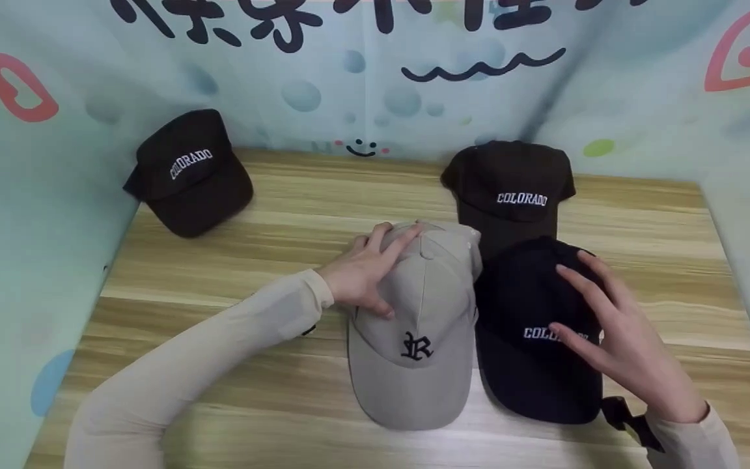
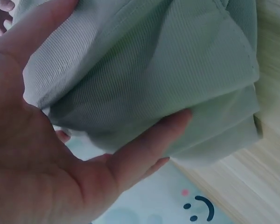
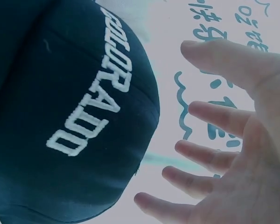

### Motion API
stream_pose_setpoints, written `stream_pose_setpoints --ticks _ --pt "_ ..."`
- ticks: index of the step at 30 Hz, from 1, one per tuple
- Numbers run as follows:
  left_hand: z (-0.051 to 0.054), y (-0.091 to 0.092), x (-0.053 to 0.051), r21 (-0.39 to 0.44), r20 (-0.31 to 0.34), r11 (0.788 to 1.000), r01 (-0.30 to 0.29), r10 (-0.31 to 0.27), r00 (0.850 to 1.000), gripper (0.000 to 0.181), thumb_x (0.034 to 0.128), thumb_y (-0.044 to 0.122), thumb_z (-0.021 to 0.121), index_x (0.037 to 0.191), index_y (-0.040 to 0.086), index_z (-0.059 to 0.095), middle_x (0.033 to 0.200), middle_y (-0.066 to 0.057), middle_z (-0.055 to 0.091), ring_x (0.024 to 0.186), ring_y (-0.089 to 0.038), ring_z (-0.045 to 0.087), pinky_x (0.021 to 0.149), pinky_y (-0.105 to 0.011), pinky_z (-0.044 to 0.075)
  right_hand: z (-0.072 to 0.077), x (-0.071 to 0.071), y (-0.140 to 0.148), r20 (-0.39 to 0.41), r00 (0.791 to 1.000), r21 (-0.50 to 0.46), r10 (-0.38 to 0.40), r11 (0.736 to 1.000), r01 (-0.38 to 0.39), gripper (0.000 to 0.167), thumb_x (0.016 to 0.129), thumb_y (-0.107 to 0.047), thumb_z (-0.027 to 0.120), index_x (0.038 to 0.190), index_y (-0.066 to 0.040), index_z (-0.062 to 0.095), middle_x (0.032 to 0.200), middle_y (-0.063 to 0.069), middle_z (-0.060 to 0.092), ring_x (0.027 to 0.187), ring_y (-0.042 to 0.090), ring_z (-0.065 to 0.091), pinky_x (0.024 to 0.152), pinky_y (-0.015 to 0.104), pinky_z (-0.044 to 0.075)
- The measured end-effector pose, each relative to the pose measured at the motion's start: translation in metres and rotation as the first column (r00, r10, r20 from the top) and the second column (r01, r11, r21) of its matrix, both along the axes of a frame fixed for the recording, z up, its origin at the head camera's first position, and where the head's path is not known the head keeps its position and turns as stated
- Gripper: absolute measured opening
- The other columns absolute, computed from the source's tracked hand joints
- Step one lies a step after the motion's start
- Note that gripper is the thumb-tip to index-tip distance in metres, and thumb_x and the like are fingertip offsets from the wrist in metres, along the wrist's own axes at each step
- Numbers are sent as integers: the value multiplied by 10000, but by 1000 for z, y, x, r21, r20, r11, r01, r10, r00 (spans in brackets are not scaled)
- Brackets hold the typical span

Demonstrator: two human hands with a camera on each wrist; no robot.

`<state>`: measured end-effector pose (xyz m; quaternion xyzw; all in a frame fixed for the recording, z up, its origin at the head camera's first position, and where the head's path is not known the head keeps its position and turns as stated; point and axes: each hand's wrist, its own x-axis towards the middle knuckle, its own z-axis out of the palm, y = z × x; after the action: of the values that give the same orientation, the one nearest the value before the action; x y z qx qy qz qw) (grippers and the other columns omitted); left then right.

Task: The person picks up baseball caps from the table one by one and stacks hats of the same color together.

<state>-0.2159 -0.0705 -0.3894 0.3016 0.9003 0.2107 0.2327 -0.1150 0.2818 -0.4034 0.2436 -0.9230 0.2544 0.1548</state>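
A grey baseball cap (image 1: 414,391) with a black letter emblem lies brim toward me near the table's middle. My left hand (image 1: 365,273) is spread over the left side of its crown; in the left wrist view the fingers (image 2: 149,144) lie fairly straight against the cloth. Beside it, to the right, is a dark navy cap (image 1: 531,378) lettered COLORADO. Over that cap's right side hovers my right hand (image 1: 622,332), fingers spread. The right wrist view shows a gap between those fingertips (image 3: 196,108) and the navy cap's crown (image 3: 98,177).
Behind the navy cap sits a dark brown COLORADO cap (image 1: 512,176), its brim partly covered. Another brown cap (image 1: 186,172) rests at the far left corner against the backdrop. A printed cloth (image 1: 362,98) walls the back and sides of the wooden table (image 1: 271,391).
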Motion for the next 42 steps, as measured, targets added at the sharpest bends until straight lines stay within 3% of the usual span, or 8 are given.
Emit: stream_pose_setpoints --ticks 5,10,16,21,27,32,38,42 --pt "1 -13 -6 20 66 1000 10 -11 998 1219 699 152 877 1550 244 9 1516 -228 54 1344 -462 199 922 -529 433 0 0 3 -1 1000 -12 8 1000 -8 823 657 -8 842 1403 -71 500 1461 209 380 1264 400 407 1047 223 257" --pt "-2 -29 -12 15 86 1000 8 -9 996 1183 716 181 863 1548 193 22 1514 -265 24 1356 -494 161 950 -556 406 10 -3 7 33 999 23 6 1000 -7 762 716 -26 819 1405 -86 499 1416 188 440 1248 386 435 1050 247 277" --pt "-5 -56 -15 25 107 999 -24 21 994 1168 716 211 866 1544 125 47 1506 -288 25 1357 -505 139 1004 -585 335 40 -20 12 61 997 112 51 992 -58 618 788 -74 773 1358 -57 534 1323 202 511 1197 409 472 1017 452 363" --pt "-9 -80 -18 19 104 999 -50 47 993 1008 770 202 814 1522 47 161 1477 -307 98 1347 -508 163 1027 -604 288 66 -57 16 181 979 191 96 973 -130 524 837 -116 745 1304 7 541 1259 242 535 1155 434 489 909 584 382" --pt "-15 -99 -20 -12 132 998 -66 67 989 789 848 228 726 1473 1 302 1421 -289 221 1318 -483 251 1033 -597 282 84 -116 11 424 906 349 3 922 -166 466 902 -156 672 1288 55 516 1237 314 524 1116 482 503 905 585 389" --pt "-19 -106 -17 -18 148 998 -64 66 987 687 904 260 660 1450 -3 339 1405 -297 255 1288 -480 323 1005 -606 317 82 -174 7 475 879 437 -49 880 -187 482 919 -145 625 1286 129 476 1219 370 501 1104 521 482 925 600 376" --pt "-26 -108 -14 -15 152 998 -66 68 986 640 923 281 632 1439 15 363 1398 -269 273 1285 -463 325 990 -616 328 74 -221 6 488 868 437 -94 887 -150 456 903 -45 483 1316 140 425 1265 387 449 1153 536 430 966 602 337" --pt "-30 -108 -12 0 154 997 -82 81 985 669 926 267 632 1461 12 321 1417 -265 250 1288 -450 337 995 -599 336 68 -238 -1 558 812 440 -173 891 -113 501 951 -137 421 1380 114 362 1356 388 368 1242 540 344 1020 601 279"
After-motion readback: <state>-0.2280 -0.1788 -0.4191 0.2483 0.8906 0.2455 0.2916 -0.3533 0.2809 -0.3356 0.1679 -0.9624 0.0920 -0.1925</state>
